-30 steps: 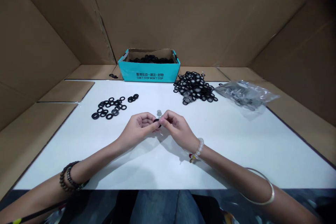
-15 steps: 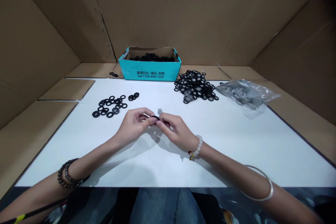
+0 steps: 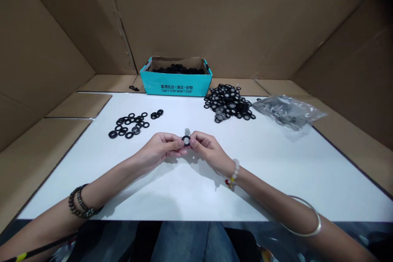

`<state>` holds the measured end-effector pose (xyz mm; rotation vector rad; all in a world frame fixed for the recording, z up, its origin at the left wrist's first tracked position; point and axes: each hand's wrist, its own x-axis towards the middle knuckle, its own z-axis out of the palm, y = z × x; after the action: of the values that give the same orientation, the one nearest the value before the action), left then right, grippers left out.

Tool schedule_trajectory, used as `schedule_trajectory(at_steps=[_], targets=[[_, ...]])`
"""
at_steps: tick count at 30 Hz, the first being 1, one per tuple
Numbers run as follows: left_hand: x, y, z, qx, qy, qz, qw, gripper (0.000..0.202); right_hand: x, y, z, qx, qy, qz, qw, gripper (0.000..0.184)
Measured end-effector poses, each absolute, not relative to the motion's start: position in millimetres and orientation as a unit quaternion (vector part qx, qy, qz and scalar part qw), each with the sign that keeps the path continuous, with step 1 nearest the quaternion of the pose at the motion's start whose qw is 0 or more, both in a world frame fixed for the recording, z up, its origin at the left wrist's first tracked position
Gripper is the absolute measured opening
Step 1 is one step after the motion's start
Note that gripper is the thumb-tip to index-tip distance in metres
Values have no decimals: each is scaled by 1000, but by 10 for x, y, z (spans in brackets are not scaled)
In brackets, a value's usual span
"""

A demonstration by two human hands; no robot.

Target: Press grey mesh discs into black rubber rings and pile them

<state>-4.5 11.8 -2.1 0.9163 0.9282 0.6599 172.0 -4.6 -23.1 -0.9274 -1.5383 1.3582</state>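
Observation:
Between both hands, above the middle of the white table, I hold a black rubber washer (image 3: 183, 137) with its flat side facing me. A pale grey disc fills its centre. My left hand (image 3: 167, 146) pinches the washer's left edge between thumb and fingers. My right hand (image 3: 206, 147) grips the right edge the same way. Just behind the washer a small grey disc (image 3: 187, 131) shows on the table. Loose black washers (image 3: 129, 135) lie spread to the left of my hands, most with open centres. To the back right rises a pile of black washers with grey centres (image 3: 227, 100).
A turquoise box (image 3: 176, 84) of black rings stands at the back. On the right lies a clear plastic bag (image 3: 288, 110) of grey pieces. A few black rings (image 3: 134, 88) rest on the cardboard at back left. Cardboard walls (image 3: 196, 16) enclose the white table (image 3: 147, 196).
The washer has tilted from edge-on to face-on, so its grey centre now shows. Both hands have shifted slightly and still hold it.

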Motion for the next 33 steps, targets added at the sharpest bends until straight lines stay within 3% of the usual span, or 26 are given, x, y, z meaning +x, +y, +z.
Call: schedule_trajectory(at_steps=[9,12,15,21,26,33], targets=[[-61,145,-108,332,416,280,799,13,1712,-29,-295,-335,-524,681,386,43],[-65,152,-113,326,413,274,805,13,1722,-32,-285,-334,-535,679,376,41],[-68,162,-116,327,415,279,802,12,1760,-44,-245,-352,-624,586,378,32],[-67,158,-132,359,415,290,784,13,1852,-43,-157,-336,-815,269,388,25],[-65,142,-94,379,407,275,784,10,1864,-29,-136,-312,-824,218,420,17],[-58,127,-62,417,393,246,782,17,1849,-31,-140,-293,-816,248,433,18]])
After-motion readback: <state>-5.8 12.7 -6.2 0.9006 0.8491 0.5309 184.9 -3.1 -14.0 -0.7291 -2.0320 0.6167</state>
